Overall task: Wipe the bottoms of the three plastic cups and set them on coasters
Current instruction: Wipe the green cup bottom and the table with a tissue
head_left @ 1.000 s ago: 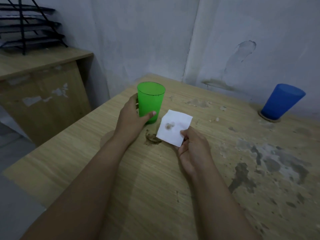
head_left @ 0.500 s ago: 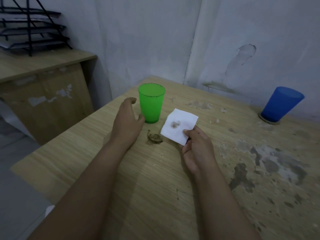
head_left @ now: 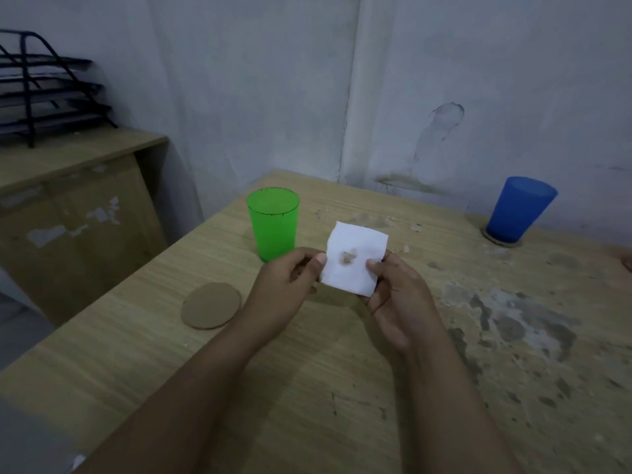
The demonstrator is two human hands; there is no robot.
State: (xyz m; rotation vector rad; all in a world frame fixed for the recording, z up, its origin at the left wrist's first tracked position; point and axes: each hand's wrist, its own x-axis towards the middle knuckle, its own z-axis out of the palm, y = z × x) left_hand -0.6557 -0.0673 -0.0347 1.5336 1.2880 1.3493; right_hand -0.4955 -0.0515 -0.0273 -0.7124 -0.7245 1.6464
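A green plastic cup [head_left: 273, 223] stands upright on the bare wooden table [head_left: 307, 388], just beyond my hands. Both hands hold a white napkin [head_left: 354, 258] with a brown smudge at its middle. My left hand [head_left: 290, 289] pinches its left edge and my right hand [head_left: 396, 295] pinches its right edge. A round cardboard coaster [head_left: 211, 305] lies flat to the left of my left wrist, with nothing on it. A blue plastic cup [head_left: 518, 209] stands on another coaster [head_left: 501, 240] at the far right by the wall.
A lower wooden desk [head_left: 68, 186] with a black wire tray rack [head_left: 41, 90] stands to the left, across a gap. The wall runs close behind the table. Worn, peeling patches [head_left: 513, 316] mark the table's right side.
My left hand left the green cup and came over to the napkin, which both hands now hold lifted. The coaster formerly hidden under my left arm is now in view.
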